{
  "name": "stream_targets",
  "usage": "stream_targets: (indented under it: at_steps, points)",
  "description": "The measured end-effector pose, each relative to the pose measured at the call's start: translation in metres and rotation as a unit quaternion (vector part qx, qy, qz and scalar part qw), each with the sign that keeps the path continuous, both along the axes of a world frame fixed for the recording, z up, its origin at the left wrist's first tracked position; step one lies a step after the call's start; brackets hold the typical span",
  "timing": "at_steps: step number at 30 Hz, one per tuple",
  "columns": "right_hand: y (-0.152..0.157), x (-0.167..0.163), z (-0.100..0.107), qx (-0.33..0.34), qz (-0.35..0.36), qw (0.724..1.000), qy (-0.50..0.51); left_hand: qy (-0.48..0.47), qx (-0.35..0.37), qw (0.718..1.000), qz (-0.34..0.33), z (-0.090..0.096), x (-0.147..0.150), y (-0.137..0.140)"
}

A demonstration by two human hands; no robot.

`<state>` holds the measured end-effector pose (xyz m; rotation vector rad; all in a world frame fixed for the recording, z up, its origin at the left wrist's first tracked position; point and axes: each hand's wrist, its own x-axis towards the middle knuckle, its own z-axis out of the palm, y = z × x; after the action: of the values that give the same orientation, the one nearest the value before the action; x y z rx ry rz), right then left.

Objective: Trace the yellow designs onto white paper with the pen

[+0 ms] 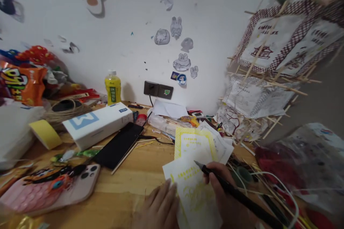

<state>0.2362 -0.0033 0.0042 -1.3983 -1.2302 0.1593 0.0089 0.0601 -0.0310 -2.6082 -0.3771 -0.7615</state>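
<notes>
Left hand (pixel 159 205) flat, palm-down; right hand (pixel 225 202) around pen (pixel 242 198)

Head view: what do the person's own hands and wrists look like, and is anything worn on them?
Both the left hand and the right hand are bare, without gloves. No ring, bracelet, watch or sleeve can be made out. The lower picture edge cuts off the left one, and blur hides finer markings.
</notes>
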Motion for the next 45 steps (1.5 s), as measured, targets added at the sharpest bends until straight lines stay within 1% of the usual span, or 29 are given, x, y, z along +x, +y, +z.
stream_targets:
  at_steps: [1, 3, 7, 9, 11, 13, 14, 16, 19, 22, 27, 32, 45]
  points:
    - [0.001, -0.002, 0.000, -0.013, 0.026, 1.000, 0.008, -0.001, -0.005, 1.000, 0.011, 0.000, 0.002, 0.002]
    - [0.006, -0.006, 0.001, -0.029, 0.068, 0.997, 0.012, -0.016, -0.013, 1.000, 0.017, -0.007, 0.006, 0.002]
    - [0.025, -0.017, 0.013, -0.071, 0.101, 0.992, 0.002, -0.082, -0.017, 0.996, -0.013, -0.027, 0.014, -0.009]
    - [0.034, -0.025, 0.020, -0.116, 0.152, 0.981, 0.018, -0.103, -0.025, 0.994, -0.012, -0.028, 0.016, -0.013]
    - [0.042, -0.032, 0.026, -0.167, 0.205, 0.963, 0.055, -0.107, -0.033, 0.994, 0.002, -0.024, 0.016, -0.015]
    - [0.048, -0.038, 0.026, -0.205, 0.230, 0.946, 0.096, -0.108, -0.035, 0.993, 0.011, -0.019, 0.015, -0.016]
    - [0.050, -0.039, 0.024, -0.220, 0.229, 0.943, 0.100, -0.108, -0.035, 0.993, 0.010, -0.017, 0.014, -0.016]
    - [0.052, -0.038, 0.018, -0.228, 0.205, 0.949, 0.074, -0.107, -0.037, 0.994, 0.004, -0.015, 0.013, -0.016]
    - [0.050, -0.033, 0.008, -0.211, 0.172, 0.962, 0.012, -0.095, -0.049, 0.994, 0.000, -0.012, 0.011, -0.018]
    - [0.048, -0.030, 0.005, -0.203, 0.174, 0.963, -0.028, -0.094, -0.070, 0.993, -0.003, -0.009, 0.010, -0.019]
    - [0.045, -0.030, 0.006, -0.196, 0.157, 0.964, -0.082, -0.085, -0.091, 0.992, 0.002, -0.003, 0.009, -0.019]
    - [0.046, -0.032, 0.008, -0.189, 0.148, 0.964, -0.119, -0.070, -0.099, 0.993, -0.004, -0.001, 0.009, -0.020]
    - [0.046, -0.034, 0.013, -0.196, 0.145, 0.960, -0.137, -0.054, -0.122, 0.991, -0.011, 0.001, 0.006, -0.022]
